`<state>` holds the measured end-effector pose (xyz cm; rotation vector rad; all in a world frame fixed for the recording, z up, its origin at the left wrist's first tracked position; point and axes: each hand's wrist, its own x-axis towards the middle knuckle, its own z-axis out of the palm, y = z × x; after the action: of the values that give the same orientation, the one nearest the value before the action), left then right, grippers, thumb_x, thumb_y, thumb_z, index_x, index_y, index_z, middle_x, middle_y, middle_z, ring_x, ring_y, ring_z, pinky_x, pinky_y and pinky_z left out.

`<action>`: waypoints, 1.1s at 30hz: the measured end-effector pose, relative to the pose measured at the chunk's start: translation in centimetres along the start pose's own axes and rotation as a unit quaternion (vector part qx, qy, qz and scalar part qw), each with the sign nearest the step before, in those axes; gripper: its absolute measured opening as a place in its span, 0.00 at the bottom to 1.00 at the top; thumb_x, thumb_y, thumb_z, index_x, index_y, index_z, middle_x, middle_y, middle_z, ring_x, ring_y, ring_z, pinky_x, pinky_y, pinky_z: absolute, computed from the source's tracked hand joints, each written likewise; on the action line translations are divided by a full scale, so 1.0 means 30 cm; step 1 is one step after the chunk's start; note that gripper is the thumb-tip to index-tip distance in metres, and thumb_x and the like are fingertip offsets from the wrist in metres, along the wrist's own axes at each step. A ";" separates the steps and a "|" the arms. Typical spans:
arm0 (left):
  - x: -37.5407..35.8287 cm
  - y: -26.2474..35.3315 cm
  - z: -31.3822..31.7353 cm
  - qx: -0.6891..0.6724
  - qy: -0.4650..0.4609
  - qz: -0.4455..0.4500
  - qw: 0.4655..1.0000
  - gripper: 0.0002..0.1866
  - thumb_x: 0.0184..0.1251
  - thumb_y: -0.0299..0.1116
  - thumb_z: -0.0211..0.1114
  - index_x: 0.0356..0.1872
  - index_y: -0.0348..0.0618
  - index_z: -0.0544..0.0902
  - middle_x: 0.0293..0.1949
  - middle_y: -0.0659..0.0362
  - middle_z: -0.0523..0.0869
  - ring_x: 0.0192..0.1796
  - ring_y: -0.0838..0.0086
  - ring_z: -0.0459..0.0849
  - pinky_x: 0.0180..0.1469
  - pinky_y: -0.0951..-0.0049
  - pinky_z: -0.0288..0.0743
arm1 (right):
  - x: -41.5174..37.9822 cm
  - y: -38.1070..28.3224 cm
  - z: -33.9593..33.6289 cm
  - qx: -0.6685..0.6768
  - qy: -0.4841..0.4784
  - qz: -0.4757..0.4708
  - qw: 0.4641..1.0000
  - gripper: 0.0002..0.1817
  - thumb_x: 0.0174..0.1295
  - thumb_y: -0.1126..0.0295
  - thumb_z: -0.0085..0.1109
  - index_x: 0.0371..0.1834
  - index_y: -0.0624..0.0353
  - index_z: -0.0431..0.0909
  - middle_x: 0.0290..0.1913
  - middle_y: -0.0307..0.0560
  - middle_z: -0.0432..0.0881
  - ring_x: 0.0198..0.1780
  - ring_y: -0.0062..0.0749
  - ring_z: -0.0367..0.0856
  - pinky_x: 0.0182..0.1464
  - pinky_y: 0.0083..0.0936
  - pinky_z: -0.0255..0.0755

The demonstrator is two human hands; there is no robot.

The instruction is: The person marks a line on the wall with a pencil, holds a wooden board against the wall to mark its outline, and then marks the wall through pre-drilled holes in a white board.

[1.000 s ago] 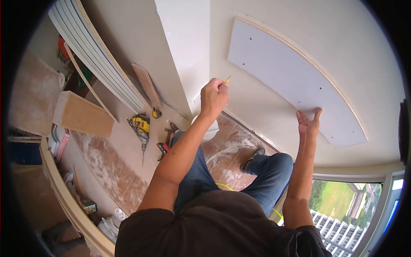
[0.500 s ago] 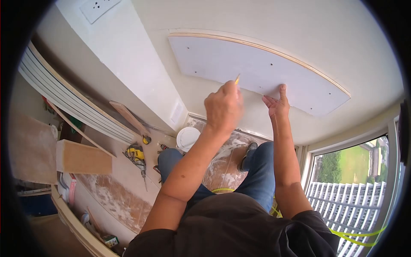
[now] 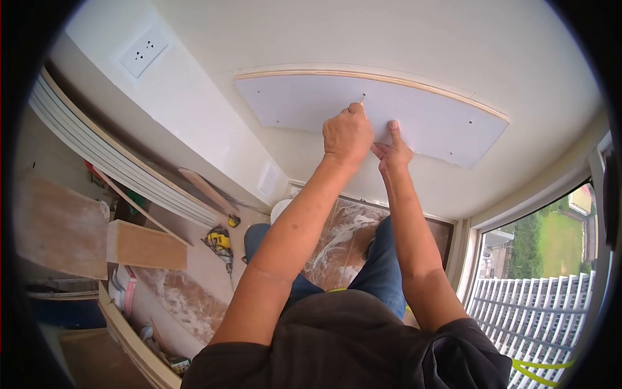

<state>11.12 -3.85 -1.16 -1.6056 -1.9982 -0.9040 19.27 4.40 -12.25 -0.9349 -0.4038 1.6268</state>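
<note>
A long white board (image 3: pixel 304 104) with a bare plywood edge and several small holes lies against the wall. My left hand (image 3: pixel 348 135) is closed around a slim yellow pencil (image 3: pixel 362 101), its tip at a hole near the board's upper middle. Just right of it, my right hand (image 3: pixel 395 152) grips the board's lower edge, thumb laid up on the white face and fingers underneath, partly hidden.
Left of the board runs a white column with a power outlet (image 3: pixel 144 52). A yellow drill (image 3: pixel 219 241) and tape measure (image 3: pixel 233 221) lie on the floor near curved panels (image 3: pixel 129 165). To the right is a window (image 3: pixel 538 259). A white bucket (image 3: pixel 280 209) stands below.
My left hand has brought the pencil up to a hole in the board. My right hand keeps its hold on the lower edge. The view has shifted.
</note>
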 end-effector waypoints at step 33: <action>0.130 0.083 -0.030 -0.315 -0.129 -0.374 0.863 0.06 0.69 0.30 0.58 0.39 0.39 0.80 0.28 0.59 0.80 0.25 0.72 0.76 0.28 0.64 0.69 | -0.060 -0.037 0.025 0.035 0.034 -0.008 0.999 0.33 0.46 0.60 0.83 0.50 0.70 0.77 0.43 0.54 0.82 0.27 0.38 0.77 0.21 0.35 0.76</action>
<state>12.50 -1.49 2.67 -1.2362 -2.7828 -1.8704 19.46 3.21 -10.37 -0.9287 -0.3055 1.5797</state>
